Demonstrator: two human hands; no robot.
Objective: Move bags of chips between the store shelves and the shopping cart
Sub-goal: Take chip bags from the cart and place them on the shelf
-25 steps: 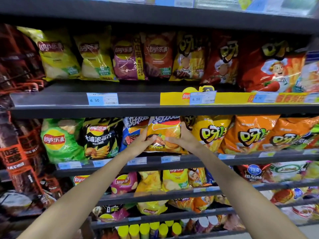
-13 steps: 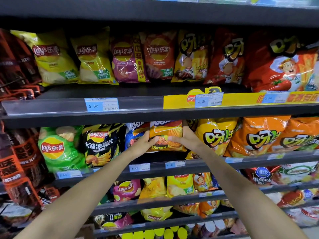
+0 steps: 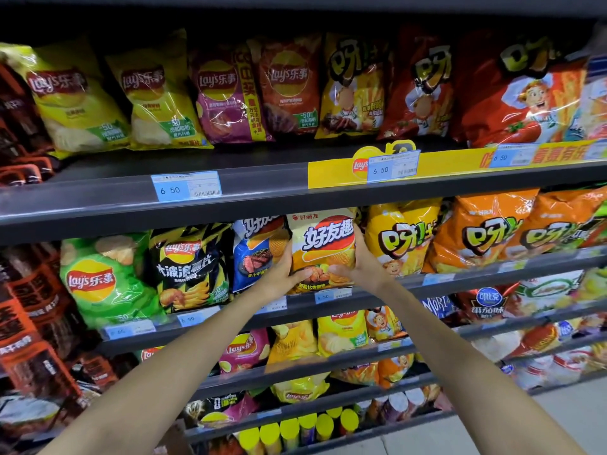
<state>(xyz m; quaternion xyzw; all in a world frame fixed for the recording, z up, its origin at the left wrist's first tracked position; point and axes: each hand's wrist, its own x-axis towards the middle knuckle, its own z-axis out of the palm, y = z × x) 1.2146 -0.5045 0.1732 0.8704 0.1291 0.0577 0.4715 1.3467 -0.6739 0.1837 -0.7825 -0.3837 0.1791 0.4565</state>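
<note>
Now I am facing the store shelves (image 3: pixel 262 192), packed tight with chip bags, as the orange bag (image 3: pixel 323 251) is coming forward out of its row on the middle shelf, more of its front showing than a second ago. I am gripping it with both hands, left hand (image 3: pixel 282 277) and right hand (image 3: pixel 364 267), thumbs across its face. Neighbouring bags are pressing close; the shelf lip above is leaving little headroom. The cart is not in view.
</note>
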